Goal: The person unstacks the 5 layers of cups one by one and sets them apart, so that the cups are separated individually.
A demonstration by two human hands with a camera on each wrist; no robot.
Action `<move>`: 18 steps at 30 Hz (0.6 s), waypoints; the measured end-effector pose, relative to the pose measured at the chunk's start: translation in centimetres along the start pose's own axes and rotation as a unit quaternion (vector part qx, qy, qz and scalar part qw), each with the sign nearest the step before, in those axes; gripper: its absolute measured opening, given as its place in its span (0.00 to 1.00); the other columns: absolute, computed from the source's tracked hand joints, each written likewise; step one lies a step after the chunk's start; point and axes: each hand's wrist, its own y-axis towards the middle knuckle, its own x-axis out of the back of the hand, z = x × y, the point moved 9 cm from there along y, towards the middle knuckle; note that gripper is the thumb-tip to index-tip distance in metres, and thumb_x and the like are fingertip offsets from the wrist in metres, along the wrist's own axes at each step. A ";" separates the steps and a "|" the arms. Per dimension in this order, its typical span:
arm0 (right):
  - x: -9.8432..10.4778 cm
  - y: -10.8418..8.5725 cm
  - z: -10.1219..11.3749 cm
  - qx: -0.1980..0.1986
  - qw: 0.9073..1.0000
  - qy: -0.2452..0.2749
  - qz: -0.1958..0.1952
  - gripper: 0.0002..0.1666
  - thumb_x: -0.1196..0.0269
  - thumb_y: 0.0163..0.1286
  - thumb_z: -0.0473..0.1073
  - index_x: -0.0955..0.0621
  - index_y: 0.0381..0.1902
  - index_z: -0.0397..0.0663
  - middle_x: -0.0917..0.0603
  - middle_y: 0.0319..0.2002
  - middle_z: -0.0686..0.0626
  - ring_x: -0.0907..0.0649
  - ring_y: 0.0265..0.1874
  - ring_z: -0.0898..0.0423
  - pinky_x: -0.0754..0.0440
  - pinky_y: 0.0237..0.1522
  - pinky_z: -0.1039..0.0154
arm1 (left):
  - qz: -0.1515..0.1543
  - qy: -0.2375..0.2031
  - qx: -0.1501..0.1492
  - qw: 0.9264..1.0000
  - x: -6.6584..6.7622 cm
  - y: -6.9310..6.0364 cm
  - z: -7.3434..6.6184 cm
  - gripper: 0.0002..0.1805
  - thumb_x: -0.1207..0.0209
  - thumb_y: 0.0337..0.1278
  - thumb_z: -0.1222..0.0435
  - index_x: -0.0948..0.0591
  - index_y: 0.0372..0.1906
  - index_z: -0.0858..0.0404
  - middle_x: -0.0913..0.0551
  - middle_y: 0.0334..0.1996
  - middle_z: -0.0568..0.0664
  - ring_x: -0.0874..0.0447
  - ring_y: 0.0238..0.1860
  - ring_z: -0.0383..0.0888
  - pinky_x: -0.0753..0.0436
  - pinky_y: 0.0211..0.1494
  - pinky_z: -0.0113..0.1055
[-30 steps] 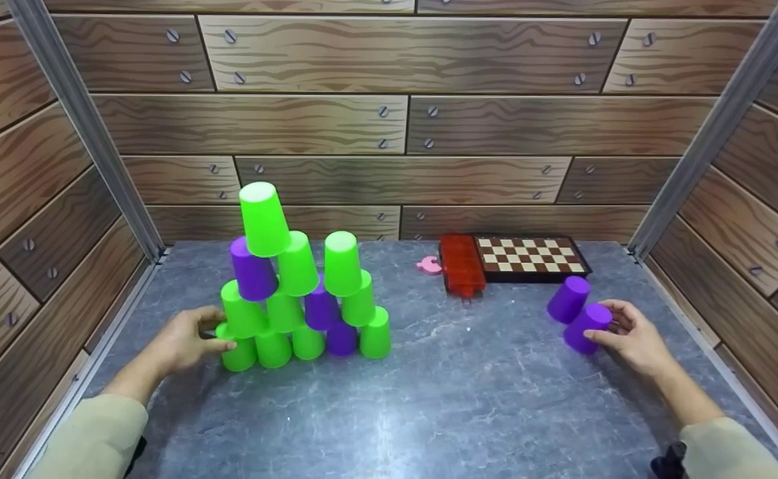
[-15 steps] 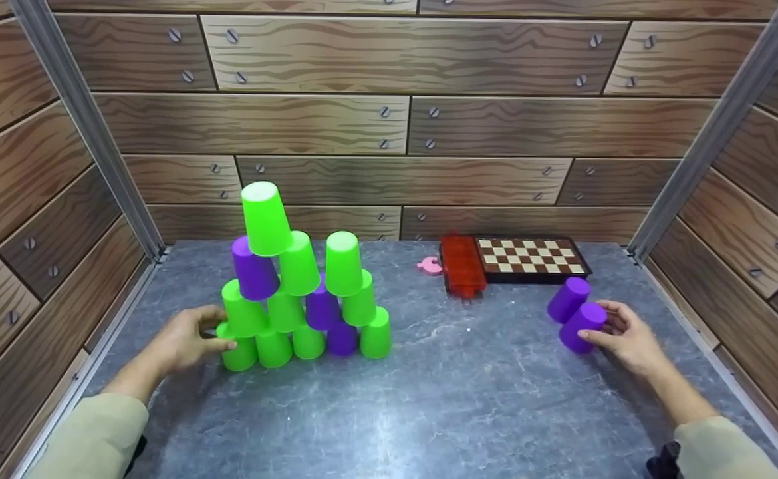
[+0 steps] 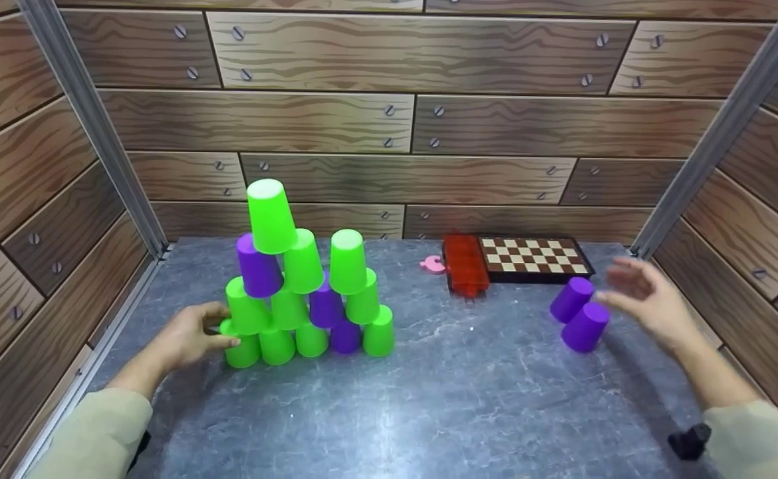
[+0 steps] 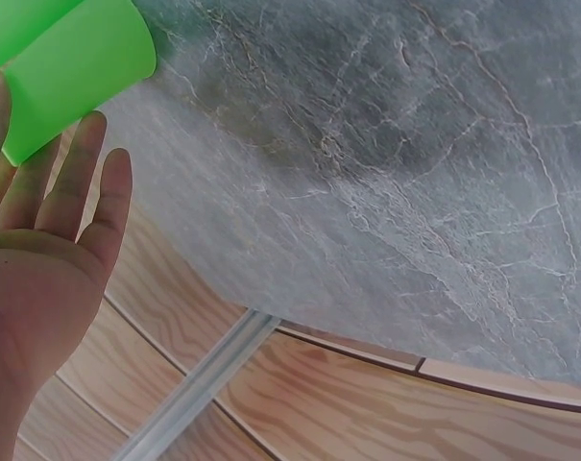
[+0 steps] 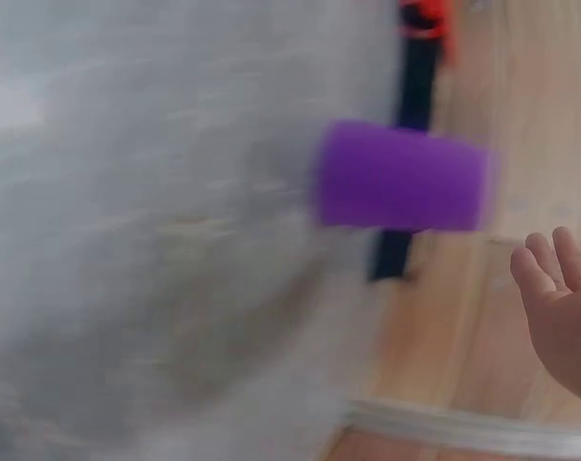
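Green and purple cups stand upside down in a tiered stack on the left, with one green cup (image 3: pixel 271 219) at its peak. My left hand (image 3: pixel 183 340) holds the leftmost bottom green cup (image 3: pixel 241 351) between thumb and fingers; in the left wrist view, the hand (image 4: pixel 50 259) lies along a green cup (image 4: pixel 84 72). On the right, a purple cup (image 3: pixel 572 299) and a nearer purple cup (image 3: pixel 585 327) stand side by side. Beside and above them is my right hand (image 3: pixel 658 306), fingers apart and holding nothing. The right wrist view shows the hand (image 5: pixel 564 312) beside a blurred purple cup (image 5: pixel 402 180).
Towards the back of the table (image 3: pixel 429 412) lie a checkered board (image 3: pixel 532 255), a red object (image 3: pixel 465 265) and a small pink piece (image 3: pixel 433 265). Wood-patterned walls (image 3: pixel 402 123) enclose the back and sides.
My right hand slid the nearer purple cup slightly left against the other, then let go and rose away to the right. My left hand has stayed at its cup.
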 end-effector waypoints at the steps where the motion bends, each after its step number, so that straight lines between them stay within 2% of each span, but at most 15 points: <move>1: -0.1 0.5 1.5 0.017 1.000 0.003 -0.001 0.45 0.25 0.68 0.34 0.32 0.78 0.44 0.19 0.59 0.65 0.20 0.57 0.69 0.20 0.56 0.78 | 0.000 0.002 0.000 1.000 0.0 0.0 0.0 0.26 0.24 0.59 0.67 0.19 0.58 0.74 0.13 0.53 0.65 0.15 0.58 0.66 0.13 0.61 0.56; 4: -1.2 1.8 6.4 0.065 0.998 0.023 0.006 0.44 0.25 0.67 0.30 0.31 0.77 0.43 0.18 0.60 0.61 0.19 0.59 0.67 0.21 0.60 0.77 | 0.001 0.003 0.005 1.000 0.0 0.0 0.0 0.26 0.24 0.58 0.67 0.19 0.58 0.74 0.14 0.53 0.66 0.15 0.58 0.67 0.14 0.61 0.56; 8: -4.2 3.5 12.9 0.106 0.993 0.041 0.028 0.42 0.25 0.66 0.30 0.28 0.75 0.44 0.17 0.64 0.49 0.17 0.61 0.61 0.21 0.64 0.71 | 0.006 -0.001 0.009 1.000 -0.1 0.0 0.1 0.26 0.24 0.59 0.68 0.19 0.59 0.75 0.14 0.54 0.66 0.16 0.59 0.67 0.13 0.61 0.55; 13: -10.0 5.3 20.2 0.136 0.986 0.055 0.083 0.41 0.23 0.65 0.36 0.26 0.74 0.49 0.19 0.68 0.43 0.19 0.67 0.49 0.19 0.66 0.63 | 0.009 0.000 0.006 1.000 -0.1 0.1 0.0 0.25 0.25 0.59 0.69 0.19 0.58 0.74 0.14 0.53 0.65 0.15 0.58 0.67 0.13 0.60 0.55; 18: -16.3 6.2 26.5 0.181 0.970 0.084 0.135 0.39 0.22 0.64 0.37 0.23 0.71 0.48 0.17 0.65 0.45 0.18 0.66 0.47 0.19 0.69 0.51 | 0.008 0.010 -0.004 1.000 0.1 0.2 -0.1 0.24 0.24 0.59 0.69 0.18 0.57 0.74 0.13 0.52 0.65 0.15 0.58 0.67 0.13 0.61 0.56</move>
